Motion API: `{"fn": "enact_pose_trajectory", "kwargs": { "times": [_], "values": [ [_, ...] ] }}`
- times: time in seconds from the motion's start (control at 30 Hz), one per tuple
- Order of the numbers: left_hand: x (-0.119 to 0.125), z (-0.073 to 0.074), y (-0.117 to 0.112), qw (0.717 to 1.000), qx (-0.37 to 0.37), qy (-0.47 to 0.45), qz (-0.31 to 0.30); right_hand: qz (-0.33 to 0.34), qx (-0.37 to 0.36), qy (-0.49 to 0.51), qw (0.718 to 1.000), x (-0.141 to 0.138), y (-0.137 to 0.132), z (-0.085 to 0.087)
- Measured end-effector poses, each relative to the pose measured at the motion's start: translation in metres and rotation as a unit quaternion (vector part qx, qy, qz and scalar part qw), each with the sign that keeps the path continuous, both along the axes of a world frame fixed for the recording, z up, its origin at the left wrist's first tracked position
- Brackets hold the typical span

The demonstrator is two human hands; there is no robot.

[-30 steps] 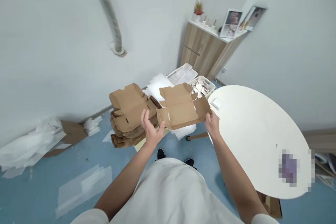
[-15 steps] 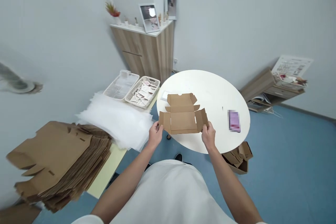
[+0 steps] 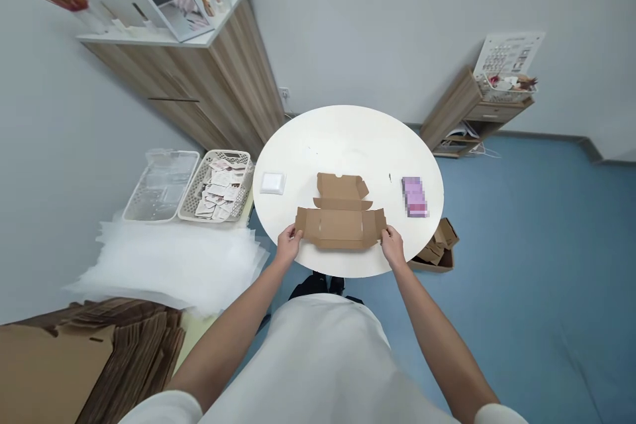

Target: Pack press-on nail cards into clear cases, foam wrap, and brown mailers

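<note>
A brown cardboard box blank, partly unfolded with its flaps spread, is held over the near half of the round white table. My left hand is closed on its left side flap, thumb on top. At the opposite end, my right hand pinches the right side flap. The blank's back panel and small tabs stretch away from me. To its left on the table lies a small white packet; to its right is a purple item, blurred by pixels.
At left, a stack of flat cardboard blanks lies beside white translucent sheets. Behind them stand a clear bin and a white basket of packets. A cardboard box is on the floor at right; a wooden cabinet stands behind.
My view has turned to the right and down. Both hands have lowered the blank closer to the table, and its side flaps now lie flatter. The white packet has come into fuller view.
</note>
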State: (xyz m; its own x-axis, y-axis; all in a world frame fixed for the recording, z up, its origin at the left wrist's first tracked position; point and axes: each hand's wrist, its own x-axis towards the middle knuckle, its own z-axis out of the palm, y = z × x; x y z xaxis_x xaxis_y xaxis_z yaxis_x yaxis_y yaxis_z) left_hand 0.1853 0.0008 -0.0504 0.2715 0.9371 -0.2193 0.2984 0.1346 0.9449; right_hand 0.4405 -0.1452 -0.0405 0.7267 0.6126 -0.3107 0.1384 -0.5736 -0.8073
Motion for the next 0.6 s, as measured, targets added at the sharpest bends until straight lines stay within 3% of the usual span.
{"fn": "enact_pose_trajectory", "kwargs": {
  "times": [0.3, 0.43, 0.53, 0.6],
  "values": [
    [0.008, -0.031, 0.036, 0.997, -0.071, 0.04, -0.015, -0.018, -0.082, -0.031, 0.996, -0.011, 0.005, -0.009],
    [0.004, -0.022, 0.034, 0.984, 0.069, 0.153, -0.051, -0.046, -0.093, -0.096, 0.99, -0.016, 0.006, -0.012],
    [-0.003, -0.004, 0.027, 0.946, 0.19, 0.235, -0.12, -0.071, -0.096, -0.14, 0.983, -0.01, 0.016, -0.007],
    [-0.005, 0.008, 0.022, 0.906, 0.265, 0.261, -0.201, -0.076, -0.088, -0.129, 0.985, -0.001, 0.029, -0.003]
  ]
}}
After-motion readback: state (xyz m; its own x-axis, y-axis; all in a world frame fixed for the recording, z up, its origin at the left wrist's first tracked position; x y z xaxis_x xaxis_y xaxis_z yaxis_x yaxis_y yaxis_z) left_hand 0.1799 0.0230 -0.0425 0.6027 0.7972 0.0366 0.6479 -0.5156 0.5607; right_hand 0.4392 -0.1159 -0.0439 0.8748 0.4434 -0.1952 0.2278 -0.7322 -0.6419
